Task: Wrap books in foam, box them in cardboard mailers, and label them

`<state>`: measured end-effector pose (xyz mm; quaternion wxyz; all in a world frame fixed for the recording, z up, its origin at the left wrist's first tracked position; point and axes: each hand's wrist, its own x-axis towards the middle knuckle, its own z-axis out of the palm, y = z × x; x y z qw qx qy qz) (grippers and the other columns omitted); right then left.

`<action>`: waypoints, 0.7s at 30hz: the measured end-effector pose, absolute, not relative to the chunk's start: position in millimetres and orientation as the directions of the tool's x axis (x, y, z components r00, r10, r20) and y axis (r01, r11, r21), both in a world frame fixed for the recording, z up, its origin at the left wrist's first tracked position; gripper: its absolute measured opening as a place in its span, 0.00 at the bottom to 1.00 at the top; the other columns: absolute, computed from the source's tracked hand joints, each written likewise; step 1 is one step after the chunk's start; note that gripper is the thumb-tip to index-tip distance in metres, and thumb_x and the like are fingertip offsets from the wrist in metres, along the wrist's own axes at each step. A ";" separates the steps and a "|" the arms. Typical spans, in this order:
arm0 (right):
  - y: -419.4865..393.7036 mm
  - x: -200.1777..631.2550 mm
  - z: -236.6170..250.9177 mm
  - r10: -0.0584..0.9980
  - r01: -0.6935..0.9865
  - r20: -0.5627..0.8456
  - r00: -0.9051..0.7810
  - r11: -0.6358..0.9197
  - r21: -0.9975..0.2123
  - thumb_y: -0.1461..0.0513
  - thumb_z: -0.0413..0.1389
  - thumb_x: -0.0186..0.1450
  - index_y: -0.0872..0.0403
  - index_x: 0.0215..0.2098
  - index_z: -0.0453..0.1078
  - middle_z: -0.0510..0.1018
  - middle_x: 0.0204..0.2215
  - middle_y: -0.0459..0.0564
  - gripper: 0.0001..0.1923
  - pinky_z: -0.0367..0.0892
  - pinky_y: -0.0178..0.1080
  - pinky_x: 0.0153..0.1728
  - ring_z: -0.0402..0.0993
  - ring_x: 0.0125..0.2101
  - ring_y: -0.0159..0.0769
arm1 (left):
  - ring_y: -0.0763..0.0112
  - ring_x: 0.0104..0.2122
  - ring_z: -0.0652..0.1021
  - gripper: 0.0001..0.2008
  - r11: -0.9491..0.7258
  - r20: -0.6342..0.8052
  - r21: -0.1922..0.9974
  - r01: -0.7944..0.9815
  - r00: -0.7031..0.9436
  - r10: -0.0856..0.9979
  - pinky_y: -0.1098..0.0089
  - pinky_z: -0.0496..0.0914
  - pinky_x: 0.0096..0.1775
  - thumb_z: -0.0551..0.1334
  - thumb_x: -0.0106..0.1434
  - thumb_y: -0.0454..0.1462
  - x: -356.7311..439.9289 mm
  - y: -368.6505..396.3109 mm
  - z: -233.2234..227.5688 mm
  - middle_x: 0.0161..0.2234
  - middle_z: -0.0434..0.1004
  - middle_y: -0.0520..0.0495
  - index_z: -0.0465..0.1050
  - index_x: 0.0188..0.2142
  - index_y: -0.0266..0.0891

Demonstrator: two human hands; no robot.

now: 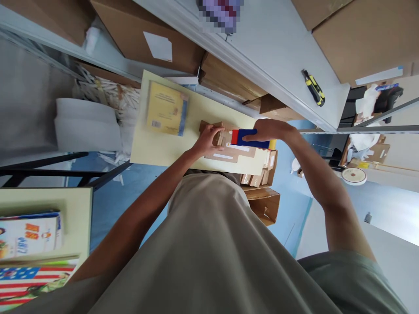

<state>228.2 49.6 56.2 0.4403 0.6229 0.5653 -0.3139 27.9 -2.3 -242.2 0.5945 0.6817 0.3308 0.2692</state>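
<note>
The left hand [207,140] rests on brown cardboard packaging [229,152] on the pale tabletop [193,152], thumb and forefinger curved apart; whether it grips any cardboard, I cannot tell. The right hand [266,130] is closed around a dark blue box [242,132] with a red end, just right of the left hand and over the cardboard. A yellow book [166,107] lies near the tabletop's left end. Beyond, a black-and-yellow utility knife [314,89] lies on a grey shelf [275,56].
</note>
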 end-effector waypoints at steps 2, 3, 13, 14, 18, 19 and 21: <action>36.3 258.5 70.7 0.411 0.982 -0.895 0.173 -0.007 0.187 0.27 0.59 0.70 0.55 0.37 0.82 0.84 0.29 0.57 0.40 0.65 0.43 0.35 0.79 0.32 0.45 | 0.42 0.67 0.73 0.47 -0.079 -0.030 0.986 0.144 0.632 0.775 0.46 0.68 0.72 0.85 0.53 0.47 26.2 -2.7 -241.3 0.64 0.67 0.38 0.74 0.69 0.47; 28.8 276.2 79.9 0.405 0.982 -0.896 0.180 -0.028 0.185 0.26 0.58 0.69 0.55 0.36 0.81 0.83 0.29 0.55 0.41 0.65 0.43 0.34 0.78 0.31 0.43 | 0.42 0.67 0.73 0.47 -0.085 -0.031 0.985 0.153 0.632 0.775 0.47 0.68 0.72 0.85 0.53 0.47 25.4 -3.0 -241.0 0.64 0.68 0.38 0.74 0.70 0.47; -46.9 438.9 79.9 0.348 0.961 -0.914 0.206 -0.248 0.122 0.29 0.59 0.71 0.53 0.31 0.78 0.83 0.28 0.56 0.37 0.67 0.44 0.33 0.78 0.29 0.42 | 0.45 0.67 0.76 0.46 -0.060 -0.143 0.949 0.309 0.592 0.793 0.48 0.75 0.68 0.82 0.59 0.50 17.3 -11.8 -224.3 0.66 0.72 0.37 0.72 0.73 0.48; -51.1 446.8 66.5 0.356 0.964 -0.915 0.189 -0.244 0.105 0.30 0.61 0.69 0.53 0.33 0.80 0.83 0.28 0.56 0.36 0.68 0.45 0.34 0.78 0.30 0.44 | 0.45 0.66 0.76 0.46 -0.035 -0.171 0.944 0.327 0.580 0.797 0.49 0.77 0.67 0.82 0.59 0.51 17.2 -13.1 -221.4 0.67 0.72 0.38 0.73 0.73 0.49; -64.0 465.6 16.1 0.393 0.974 -0.915 0.086 -0.228 -0.006 0.30 0.65 0.67 0.55 0.38 0.84 0.84 0.27 0.58 0.37 0.69 0.46 0.37 0.81 0.33 0.49 | 0.46 0.63 0.80 0.45 0.045 -0.260 0.921 0.388 0.523 0.812 0.48 0.82 0.61 0.83 0.57 0.51 17.2 -15.6 -211.1 0.68 0.74 0.39 0.74 0.72 0.53; -67.0 468.2 5.3 0.398 0.971 -0.915 0.061 -0.236 -0.038 0.30 0.65 0.67 0.56 0.38 0.84 0.84 0.27 0.59 0.37 0.69 0.46 0.37 0.81 0.33 0.49 | 0.47 0.62 0.80 0.45 0.058 -0.279 0.911 0.408 0.508 0.815 0.49 0.83 0.60 0.84 0.57 0.50 16.8 -15.5 -208.7 0.68 0.74 0.39 0.75 0.72 0.53; -72.6 471.3 -14.8 0.409 0.962 -0.912 0.018 -0.255 -0.095 0.30 0.65 0.67 0.57 0.39 0.85 0.84 0.27 0.59 0.37 0.70 0.46 0.37 0.81 0.33 0.48 | 0.49 0.61 0.81 0.45 0.081 -0.320 0.886 0.456 0.477 0.818 0.50 0.84 0.59 0.84 0.56 0.50 16.0 -15.2 -203.2 0.69 0.75 0.39 0.76 0.71 0.54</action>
